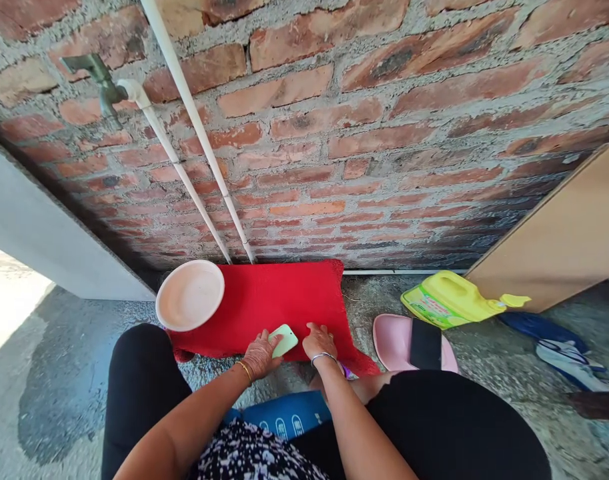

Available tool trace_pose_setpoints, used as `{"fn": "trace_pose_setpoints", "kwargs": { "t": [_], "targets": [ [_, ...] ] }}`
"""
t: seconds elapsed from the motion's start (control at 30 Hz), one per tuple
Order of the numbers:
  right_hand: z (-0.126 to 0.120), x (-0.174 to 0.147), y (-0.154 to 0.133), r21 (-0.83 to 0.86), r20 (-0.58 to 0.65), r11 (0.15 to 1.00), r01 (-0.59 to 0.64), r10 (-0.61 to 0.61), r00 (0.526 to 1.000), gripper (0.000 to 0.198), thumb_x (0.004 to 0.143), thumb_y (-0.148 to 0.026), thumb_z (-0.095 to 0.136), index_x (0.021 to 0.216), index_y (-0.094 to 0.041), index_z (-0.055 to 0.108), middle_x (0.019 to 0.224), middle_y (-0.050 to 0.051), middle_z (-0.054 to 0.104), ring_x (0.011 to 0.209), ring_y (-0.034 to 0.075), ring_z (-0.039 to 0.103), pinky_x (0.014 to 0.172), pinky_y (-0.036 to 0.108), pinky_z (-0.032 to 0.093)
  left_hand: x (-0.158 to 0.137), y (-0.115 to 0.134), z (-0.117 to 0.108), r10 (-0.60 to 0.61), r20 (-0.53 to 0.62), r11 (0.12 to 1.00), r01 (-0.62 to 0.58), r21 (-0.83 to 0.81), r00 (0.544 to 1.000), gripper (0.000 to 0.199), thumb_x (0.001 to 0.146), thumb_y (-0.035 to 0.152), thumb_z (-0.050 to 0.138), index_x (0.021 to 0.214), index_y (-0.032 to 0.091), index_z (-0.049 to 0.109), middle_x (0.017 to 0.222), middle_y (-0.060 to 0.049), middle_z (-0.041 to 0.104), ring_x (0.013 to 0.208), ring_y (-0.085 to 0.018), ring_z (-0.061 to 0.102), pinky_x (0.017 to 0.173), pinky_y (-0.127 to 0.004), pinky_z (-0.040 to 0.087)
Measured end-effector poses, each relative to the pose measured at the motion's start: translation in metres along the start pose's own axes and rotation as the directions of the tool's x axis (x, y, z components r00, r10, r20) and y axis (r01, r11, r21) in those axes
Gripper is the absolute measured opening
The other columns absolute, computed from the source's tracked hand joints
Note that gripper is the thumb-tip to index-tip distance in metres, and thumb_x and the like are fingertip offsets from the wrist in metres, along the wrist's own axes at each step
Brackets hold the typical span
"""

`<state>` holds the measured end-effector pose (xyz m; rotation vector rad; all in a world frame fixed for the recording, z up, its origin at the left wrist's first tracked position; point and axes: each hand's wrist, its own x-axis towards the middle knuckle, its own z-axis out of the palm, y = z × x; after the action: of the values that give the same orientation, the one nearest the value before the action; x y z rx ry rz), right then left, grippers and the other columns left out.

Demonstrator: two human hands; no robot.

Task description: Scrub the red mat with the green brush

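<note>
A red mat [279, 297] lies flat on the concrete ground at the foot of a brick wall. My left hand [259, 355] holds a small light-green bar [284, 340], probably soap, against the mat's near edge. My right hand [319, 341] presses palm down on the mat just right of the bar. Both wrists wear bangles. I am crouched, with my knees in black cloth on either side.
A pale round basin [189, 295] sits on the mat's left corner. A tap [101, 80] and white pipes [199, 133] run down the wall. A yellow jug [454, 300] lies on its side at right, near a pink sandal [409, 341] and a leaning board [564, 233].
</note>
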<state>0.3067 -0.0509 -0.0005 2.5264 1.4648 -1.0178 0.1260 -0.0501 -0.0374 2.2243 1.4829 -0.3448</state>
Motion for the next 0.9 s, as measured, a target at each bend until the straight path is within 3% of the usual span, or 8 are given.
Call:
{"fn": "trace_pose_setpoints", "kwargs": {
  "t": [0.1, 0.27, 0.33, 0.47, 0.53, 0.63, 0.8, 0.9],
  "targets": [
    [-0.003, 0.001, 0.003, 0.039, -0.016, 0.999, -0.021, 0.022, 1.000, 0.054, 0.081, -0.011, 0.034, 0.132, -0.021, 0.050, 0.128, 0.013, 0.050, 0.114, 0.024, 0.052, 0.095, 0.034, 0.039, 0.015, -0.016, -0.032, -0.256, -0.122, 0.964, 0.245, -0.099, 0.959, 0.058, 0.083, 0.045, 0.051, 0.136, 0.026, 0.038, 0.122, -0.011, 0.049, 0.108, -0.023, 0.055, 0.092, -0.032, 0.042],
    [0.004, 0.009, 0.007, 0.134, -0.059, 0.990, -0.052, 0.061, 0.996, 0.053, 0.079, -0.012, 0.037, 0.128, -0.019, 0.053, 0.124, 0.013, 0.054, 0.111, 0.024, 0.055, 0.094, 0.035, 0.039, 0.039, -0.027, -0.071, -0.613, -0.151, 0.785, 0.577, -0.225, 0.775, 0.058, 0.086, 0.042, 0.043, 0.139, 0.020, 0.033, 0.118, -0.016, 0.051, 0.100, -0.025, 0.059, 0.085, -0.035, 0.044],
    [0.010, 0.016, 0.012, 0.204, -0.090, 0.977, -0.063, 0.082, 0.993, 0.052, 0.077, -0.011, 0.038, 0.125, -0.018, 0.055, 0.122, 0.013, 0.056, 0.110, 0.024, 0.055, 0.094, 0.035, 0.039, 0.040, -0.008, -0.062, -0.548, -0.138, 0.833, 0.523, -0.177, 0.825, 0.059, 0.085, 0.041, 0.045, 0.139, 0.020, 0.032, 0.123, -0.017, 0.048, 0.105, -0.027, 0.057, 0.086, -0.035, 0.043],
    [0.024, 0.038, 0.025, 0.406, -0.126, 0.911, -0.070, 0.132, 0.983, 0.048, 0.071, -0.011, 0.041, 0.114, -0.017, 0.062, 0.111, 0.012, 0.064, 0.103, 0.022, 0.060, 0.091, 0.033, 0.042, 0.032, 0.037, -0.026, -0.129, -0.011, 0.989, 0.128, -0.077, 0.992, 0.066, 0.078, 0.043, 0.057, 0.139, 0.028, 0.035, 0.136, -0.013, 0.040, 0.118, -0.030, 0.047, 0.093, -0.037, 0.040],
    [0.028, 0.047, 0.033, 0.461, -0.140, 0.886, -0.050, 0.129, 0.982, 0.046, 0.070, -0.013, 0.043, 0.111, -0.017, 0.063, 0.106, 0.010, 0.067, 0.099, 0.021, 0.062, 0.088, 0.031, 0.045, 0.027, 0.042, -0.016, -0.063, -0.001, 0.993, 0.063, -0.102, 0.998, 0.065, 0.078, 0.045, 0.057, 0.138, 0.029, 0.036, 0.135, -0.012, 0.042, 0.117, -0.028, 0.048, 0.094, -0.035, 0.040],
    [0.032, 0.054, 0.041, 0.481, -0.172, 0.876, -0.019, 0.115, 0.978, 0.045, 0.069, -0.017, 0.046, 0.111, -0.016, 0.063, 0.101, 0.008, 0.069, 0.093, 0.020, 0.064, 0.083, 0.029, 0.047, 0.023, 0.020, -0.024, -0.231, -0.080, 0.961, 0.214, -0.173, 0.970, 0.059, 0.082, 0.044, 0.052, 0.136, 0.027, 0.038, 0.125, -0.011, 0.048, 0.108, -0.024, 0.054, 0.090, -0.032, 0.042],
    [0.036, 0.055, 0.046, 0.505, -0.231, 0.863, 0.002, 0.133, 0.964, 0.042, 0.067, -0.016, 0.045, 0.103, -0.018, 0.066, 0.096, 0.007, 0.071, 0.090, 0.020, 0.065, 0.079, 0.027, 0.049, 0.022, -0.018, -0.047, -0.578, -0.167, 0.811, 0.540, -0.227, 0.799, 0.057, 0.085, 0.043, 0.045, 0.137, 0.021, 0.036, 0.115, -0.014, 0.052, 0.097, -0.024, 0.059, 0.082, -0.034, 0.045],
    [0.035, 0.055, 0.047, 0.505, -0.281, 0.863, 0.016, 0.147, 0.949, 0.043, 0.068, -0.015, 0.040, 0.101, -0.017, 0.066, 0.096, 0.008, 0.071, 0.087, 0.020, 0.066, 0.077, 0.028, 0.050, 0.015, 0.006, -0.027, -0.435, -0.153, 0.899, 0.418, -0.129, 0.887, 0.059, 0.084, 0.041, 0.048, 0.138, 0.022, 0.037, 0.121, -0.015, 0.050, 0.104, -0.026, 0.056, 0.084, -0.034, 0.045]
  ]
}}
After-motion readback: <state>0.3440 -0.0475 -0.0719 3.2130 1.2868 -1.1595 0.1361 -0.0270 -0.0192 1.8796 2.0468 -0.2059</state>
